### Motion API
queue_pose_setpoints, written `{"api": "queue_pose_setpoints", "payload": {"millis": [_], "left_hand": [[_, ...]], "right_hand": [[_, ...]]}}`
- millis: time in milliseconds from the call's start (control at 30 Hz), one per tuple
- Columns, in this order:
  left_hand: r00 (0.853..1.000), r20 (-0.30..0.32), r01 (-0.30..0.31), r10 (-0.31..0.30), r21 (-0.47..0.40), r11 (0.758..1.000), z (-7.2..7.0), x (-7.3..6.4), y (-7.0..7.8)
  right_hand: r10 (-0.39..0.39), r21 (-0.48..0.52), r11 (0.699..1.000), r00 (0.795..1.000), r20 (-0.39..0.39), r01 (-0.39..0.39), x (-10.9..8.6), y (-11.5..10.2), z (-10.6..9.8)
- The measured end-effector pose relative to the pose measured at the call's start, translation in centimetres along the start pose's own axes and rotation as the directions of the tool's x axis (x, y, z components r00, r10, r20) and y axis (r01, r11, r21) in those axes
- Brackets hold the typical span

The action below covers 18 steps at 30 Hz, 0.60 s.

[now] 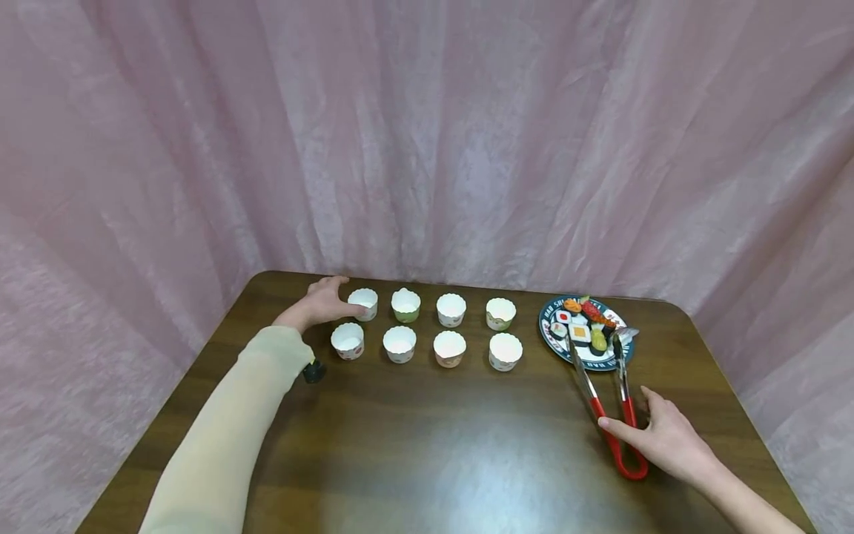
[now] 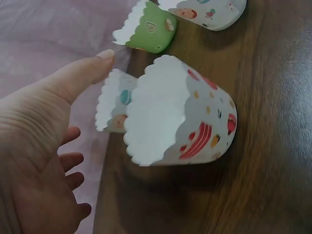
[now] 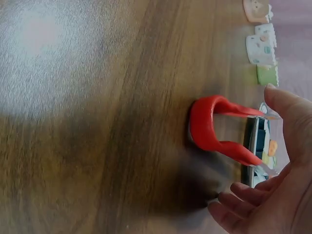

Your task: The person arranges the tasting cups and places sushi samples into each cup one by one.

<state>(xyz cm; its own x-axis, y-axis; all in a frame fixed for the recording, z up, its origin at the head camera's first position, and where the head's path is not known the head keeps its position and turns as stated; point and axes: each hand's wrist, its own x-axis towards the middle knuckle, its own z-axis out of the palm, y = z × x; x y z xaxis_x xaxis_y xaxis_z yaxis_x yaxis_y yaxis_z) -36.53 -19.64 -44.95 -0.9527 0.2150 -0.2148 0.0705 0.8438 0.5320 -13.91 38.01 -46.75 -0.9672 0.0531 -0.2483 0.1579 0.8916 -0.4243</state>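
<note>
My left hand [image 1: 323, 302] is at the back left of the table, thumb and fingers spread about a white paper baking cup [image 1: 363, 302]. In the left wrist view the thumb overlaps that area, and whether it touches the cup I cannot tell. Nearer stands another baking cup [image 2: 161, 117] with red cake prints. My right hand [image 1: 670, 437] spreads over red-handled metal tongs [image 1: 629, 463], thumb on one side and fingers on the other, not closed round them. The tongs' tips rest at a round plate [image 1: 550, 341] bearing several toy sushi pieces [image 1: 580, 334].
Several more paper cups stand in two rows, among them a green one [image 1: 405, 305], a front-row one [image 1: 399, 344] and one at the right end [image 1: 505, 351]. A pink curtain [image 1: 427, 148] hangs behind the brown wooden table [image 1: 414, 430].
</note>
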Motion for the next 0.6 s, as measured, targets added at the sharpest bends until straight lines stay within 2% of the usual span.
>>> {"api": "queue_pose_setpoints", "payload": {"millis": [100,300,600], "left_hand": [[1.0,-0.001,0.009,-0.009,-0.009,1.0,0.9,0.4,0.1],[1.0,-0.022,-0.004,0.005,0.05,0.999,2.0,1.2,0.1],[0.999,-0.048,-0.001,0.004,0.056,0.998,2.3,1.5,0.1]], "right_hand": [[0.007,0.001,1.0,1.0,-0.024,-0.007,-0.2,0.0,0.6],[0.016,-0.025,1.0,0.998,-0.065,-0.018,-0.3,-0.2,1.2],[0.045,-0.079,0.995,0.994,-0.102,-0.053,-0.1,-0.8,2.0]]}}
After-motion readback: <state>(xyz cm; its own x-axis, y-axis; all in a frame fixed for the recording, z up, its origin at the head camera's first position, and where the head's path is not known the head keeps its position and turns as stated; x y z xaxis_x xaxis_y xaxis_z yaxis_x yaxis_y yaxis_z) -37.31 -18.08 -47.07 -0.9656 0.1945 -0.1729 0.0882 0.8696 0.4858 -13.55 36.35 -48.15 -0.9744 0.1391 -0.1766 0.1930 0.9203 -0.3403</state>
